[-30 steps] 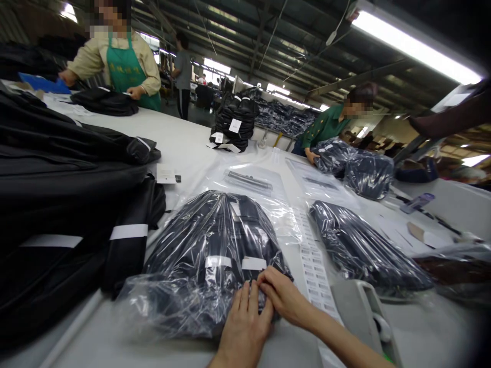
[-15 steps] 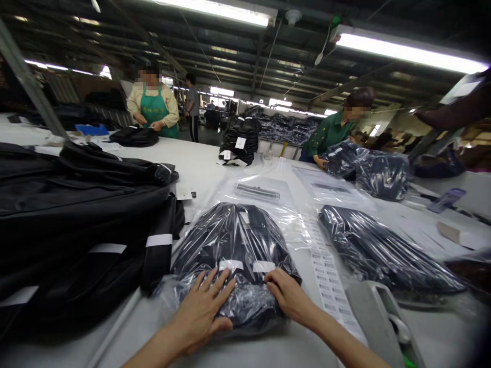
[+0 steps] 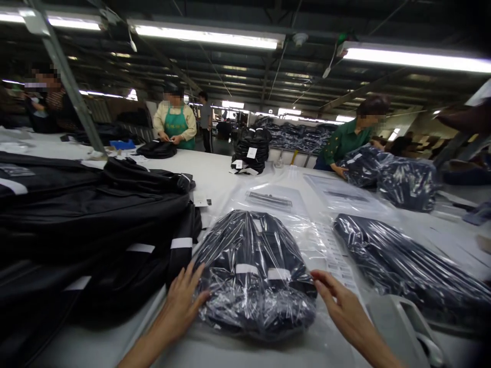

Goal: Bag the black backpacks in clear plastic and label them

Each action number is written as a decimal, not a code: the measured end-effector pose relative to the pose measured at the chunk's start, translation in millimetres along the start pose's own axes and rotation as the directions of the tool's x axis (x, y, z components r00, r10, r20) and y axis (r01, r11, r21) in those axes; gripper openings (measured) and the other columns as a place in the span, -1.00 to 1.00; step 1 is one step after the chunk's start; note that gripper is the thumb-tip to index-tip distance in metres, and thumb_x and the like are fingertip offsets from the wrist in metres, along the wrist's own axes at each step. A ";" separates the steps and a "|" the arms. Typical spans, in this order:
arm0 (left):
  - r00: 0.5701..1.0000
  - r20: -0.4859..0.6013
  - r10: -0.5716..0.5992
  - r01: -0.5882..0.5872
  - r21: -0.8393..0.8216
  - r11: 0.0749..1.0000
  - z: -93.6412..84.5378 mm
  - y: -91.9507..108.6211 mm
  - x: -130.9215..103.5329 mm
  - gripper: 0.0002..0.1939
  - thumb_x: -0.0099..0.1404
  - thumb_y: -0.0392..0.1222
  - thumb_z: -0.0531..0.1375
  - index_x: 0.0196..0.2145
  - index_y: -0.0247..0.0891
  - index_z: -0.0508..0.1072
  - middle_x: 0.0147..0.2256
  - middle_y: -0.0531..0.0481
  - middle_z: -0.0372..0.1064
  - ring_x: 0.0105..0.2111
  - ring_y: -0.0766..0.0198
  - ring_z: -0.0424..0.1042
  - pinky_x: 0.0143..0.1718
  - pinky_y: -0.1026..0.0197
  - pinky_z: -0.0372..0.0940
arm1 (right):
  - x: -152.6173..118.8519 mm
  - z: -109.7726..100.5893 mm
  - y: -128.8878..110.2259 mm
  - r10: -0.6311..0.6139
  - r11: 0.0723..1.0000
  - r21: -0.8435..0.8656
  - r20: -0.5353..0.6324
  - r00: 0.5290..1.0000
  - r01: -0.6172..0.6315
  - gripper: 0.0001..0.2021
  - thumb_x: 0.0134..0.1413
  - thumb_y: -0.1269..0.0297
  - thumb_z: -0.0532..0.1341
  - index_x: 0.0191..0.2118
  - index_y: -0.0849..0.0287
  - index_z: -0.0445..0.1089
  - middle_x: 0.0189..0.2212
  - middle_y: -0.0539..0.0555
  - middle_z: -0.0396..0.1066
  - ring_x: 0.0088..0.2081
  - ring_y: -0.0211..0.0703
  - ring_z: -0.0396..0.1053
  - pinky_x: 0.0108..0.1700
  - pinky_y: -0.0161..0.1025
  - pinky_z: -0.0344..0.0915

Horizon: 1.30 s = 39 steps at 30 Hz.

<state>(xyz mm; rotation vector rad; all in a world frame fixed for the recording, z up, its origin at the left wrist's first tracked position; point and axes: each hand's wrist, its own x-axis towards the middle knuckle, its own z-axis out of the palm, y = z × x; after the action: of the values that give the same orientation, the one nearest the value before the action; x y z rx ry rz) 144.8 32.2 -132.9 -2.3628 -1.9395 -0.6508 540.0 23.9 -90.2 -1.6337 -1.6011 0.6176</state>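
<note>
A dark backpack in clear plastic [image 3: 257, 286] lies in front of me, with two white bands on its straps under the film. At its left edge is my left hand [image 3: 182, 301], fingers spread, its thumb close to the plastic. My right hand [image 3: 339, 299] is at the right edge, fingers apart, with the fingertips near or touching the film. Neither hand grips the bag.
Black bags [image 3: 95, 220] are piled at the left. Another wrapped bag [image 3: 406, 260] and a grey tape dispenser [image 3: 406, 327] sit at the right, beside a label sheet [image 3: 337, 255]. Across the white table [image 3: 203, 166], people handle bags.
Both hands have moved off the top of the wrapped backpack, out to its left and right sides. The view has turned somewhat left.
</note>
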 end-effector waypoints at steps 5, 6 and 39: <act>0.961 0.064 -0.270 0.276 -0.314 0.908 -17.5 -13.8 6.8 -0.41 0.30 0.12 -0.09 0.13 -0.32 0.21 0.08 -0.18 0.27 0.10 0.07 0.24 0.11 0.05 0.14 | -10.1 -11.2 34.7 0.090 0.990 -0.093 -0.145 0.985 -0.104 -0.57 0.00 -0.07 0.02 -0.14 0.09 0.39 -0.11 0.12 0.45 -0.17 -0.01 0.43 -0.18 -0.15 0.38; 0.951 0.069 -0.302 0.307 -0.340 0.889 -23.8 -13.1 9.5 -0.40 0.29 0.15 -0.08 0.13 -0.29 0.22 0.06 -0.17 0.29 0.07 0.07 0.26 0.10 0.05 0.15 | -12.3 -15.3 38.4 0.099 0.986 -0.116 -0.180 0.979 -0.121 -0.56 0.00 -0.07 0.02 -0.14 0.08 0.39 -0.11 0.12 0.45 -0.17 0.00 0.44 -0.19 -0.15 0.39; 0.831 0.554 0.058 0.530 -0.818 0.224 -116.9 50.1 145.7 -0.50 -0.10 -0.14 0.23 -0.15 -0.32 0.36 -0.34 -0.09 0.50 -0.26 0.01 0.49 -0.14 0.01 0.35 | 54.1 88.9 63.2 0.217 0.941 0.259 0.040 0.975 -0.220 -0.41 -0.15 -0.23 0.09 -0.21 0.20 0.44 -0.22 0.15 0.49 -0.10 0.06 0.41 0.00 -0.12 0.27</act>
<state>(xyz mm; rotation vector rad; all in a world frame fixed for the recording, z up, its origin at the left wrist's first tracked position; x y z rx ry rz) 177.2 125.3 33.5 -3.0285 -2.6716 -2.0168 515.1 97.2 -184.3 -1.6195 -1.2902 0.9142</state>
